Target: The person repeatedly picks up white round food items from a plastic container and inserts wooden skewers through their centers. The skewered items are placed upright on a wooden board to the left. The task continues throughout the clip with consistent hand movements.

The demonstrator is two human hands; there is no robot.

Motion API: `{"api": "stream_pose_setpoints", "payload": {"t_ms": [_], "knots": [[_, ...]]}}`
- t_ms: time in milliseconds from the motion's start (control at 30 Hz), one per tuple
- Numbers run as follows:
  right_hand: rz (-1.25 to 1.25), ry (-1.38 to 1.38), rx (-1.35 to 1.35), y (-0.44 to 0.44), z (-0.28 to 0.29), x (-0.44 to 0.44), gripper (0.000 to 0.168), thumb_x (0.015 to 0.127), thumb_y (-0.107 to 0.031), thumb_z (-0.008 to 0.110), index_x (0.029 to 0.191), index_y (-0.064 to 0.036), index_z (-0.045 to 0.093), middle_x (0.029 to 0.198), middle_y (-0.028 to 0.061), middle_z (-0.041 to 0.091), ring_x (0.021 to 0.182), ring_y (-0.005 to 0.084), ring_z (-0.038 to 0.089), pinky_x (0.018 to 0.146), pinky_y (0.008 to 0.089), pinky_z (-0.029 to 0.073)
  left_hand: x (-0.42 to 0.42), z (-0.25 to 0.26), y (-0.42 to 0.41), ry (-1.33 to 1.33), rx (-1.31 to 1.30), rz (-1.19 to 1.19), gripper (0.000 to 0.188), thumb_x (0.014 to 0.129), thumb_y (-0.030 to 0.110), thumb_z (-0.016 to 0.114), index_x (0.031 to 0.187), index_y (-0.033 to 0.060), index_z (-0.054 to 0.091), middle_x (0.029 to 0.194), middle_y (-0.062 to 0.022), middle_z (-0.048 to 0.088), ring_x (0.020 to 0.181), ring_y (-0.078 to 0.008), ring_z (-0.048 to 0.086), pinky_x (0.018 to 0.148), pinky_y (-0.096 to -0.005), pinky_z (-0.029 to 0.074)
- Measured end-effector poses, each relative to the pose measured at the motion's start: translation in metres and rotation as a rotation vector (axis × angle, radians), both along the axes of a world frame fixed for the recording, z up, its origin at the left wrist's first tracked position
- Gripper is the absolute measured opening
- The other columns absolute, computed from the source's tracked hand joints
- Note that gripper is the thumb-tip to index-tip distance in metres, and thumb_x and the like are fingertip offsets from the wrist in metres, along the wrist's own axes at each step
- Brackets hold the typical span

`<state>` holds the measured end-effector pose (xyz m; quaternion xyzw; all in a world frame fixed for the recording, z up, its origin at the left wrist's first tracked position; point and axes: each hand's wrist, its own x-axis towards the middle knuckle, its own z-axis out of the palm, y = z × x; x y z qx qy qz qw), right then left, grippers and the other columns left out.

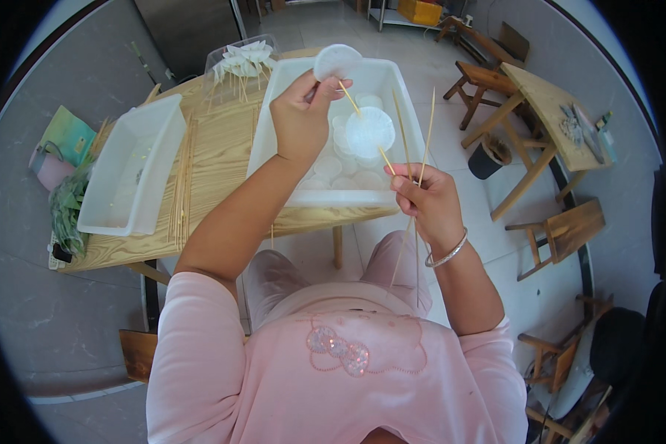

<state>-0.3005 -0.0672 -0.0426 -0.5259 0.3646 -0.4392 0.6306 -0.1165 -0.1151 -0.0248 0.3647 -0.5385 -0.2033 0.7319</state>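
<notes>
My left hand (302, 119) pinches a thin white disc (337, 60) over the far part of a white plastic tub (408, 105). A thin wooden stick runs from beside those fingertips, through or behind a second white disc (371, 133), to my right hand (430, 200). That hand grips the stick's lower end between thumb and finger. Two more wooden sticks (428, 127) are held in the right hand, crossing and pointing up and down. Inside the tub, several pale round discs (328, 166) overlap on the bottom. Whether the stick's tip touches the upper disc is hidden.
Left of the tub, many loose sticks (182, 183) lie on the wooden table (222, 144) beside another white tub (102, 219). A clear tray (211, 61) holds white petal-like pieces (247, 60) on sticks. Stools (577, 230), a side table (524, 83) and a black bin (488, 157) stand right.
</notes>
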Motion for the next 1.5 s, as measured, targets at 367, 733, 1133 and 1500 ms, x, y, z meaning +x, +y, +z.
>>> {"api": "stream_pose_setpoints", "payload": {"t_ms": [367, 733, 1133, 1500], "knots": [[-0.039, 0.045, -0.061, -0.005, -0.006, -0.003, 0.015, 0.075, -0.003, 0.054, 0.088, 0.003, 0.058, 0.056, -0.0021, 0.045, 0.046, 0.0044, 0.037, 0.041, 0.0172, 0.028, 0.017, 0.014, -0.006, -0.186, 0.020, 0.195, 0.019, 0.075, 0.014, 0.060, 0.086, -0.0011, 0.061, 0.068, -0.0021, 0.056, 0.058, -0.0070, 0.046, 0.054, -0.0181, 0.038], [-0.008, 0.063, -0.143, -0.006, -0.010, -0.009, 0.015, 0.076, -0.001, 0.051, 0.089, 0.003, 0.058, 0.058, -0.0017, 0.044, 0.047, 0.0052, 0.037, 0.043, 0.0177, 0.029, 0.019, 0.032, 0.008, 0.144, 0.270, -0.115, 0.017, 0.078, 0.014, 0.057, 0.087, 0.0000, 0.057, 0.064, 0.0013, 0.049, 0.052, -0.0041, 0.039, 0.045, -0.0161, 0.029], [0.005, 0.090, -0.285, -0.004, -0.009, -0.015, 0.013, 0.077, 0.002, 0.050, 0.086, 0.003, 0.059, 0.063, -0.0001, 0.043, 0.049, 0.0059, 0.038, 0.046, 0.0184, 0.031, 0.032, 0.038, 0.008, 0.469, 0.507, -0.545, 0.013, 0.083, 0.012, 0.047, 0.083, -0.0003, 0.050, 0.065, 0.0013, 0.046, 0.048, -0.0033, 0.033, 0.040, -0.0156, 0.025], [0.039, 0.087, -0.175, -0.007, 0.001, -0.011, 0.016, 0.076, -0.001, 0.050, 0.089, 0.005, 0.057, 0.059, -0.0006, 0.045, 0.047, 0.0046, 0.035, 0.043, 0.0176, 0.027, 0.022, 0.024, 0.006, 0.476, 0.529, -0.640, 0.014, 0.083, 0.015, 0.049, 0.083, 0.0007, 0.052, 0.063, 0.0009, 0.044, 0.050, -0.0049, 0.031, 0.041, -0.0161, 0.024]]}}
